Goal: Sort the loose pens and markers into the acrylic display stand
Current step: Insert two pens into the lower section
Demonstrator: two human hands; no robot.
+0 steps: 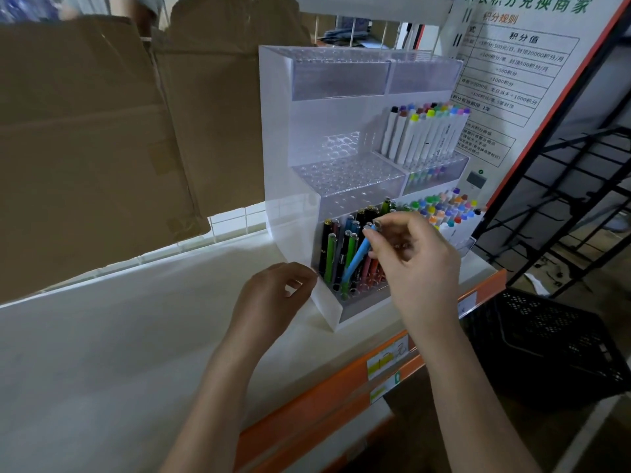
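Head view: my right hand [415, 254] pinches blue pen [356, 257], tip entering stand [276, 131] bottom tier. My left hand [276, 295] relaxed, touching stand edge. Bottom tier, markers [423, 134] filled; middle-left holes, top tier empty. No loose pens visible.

Left hand [278, 295] and right hand [415, 264] were both bare: no gloves, rings or watch seen. Forearms were uncovered; no sleeve reached into frame.
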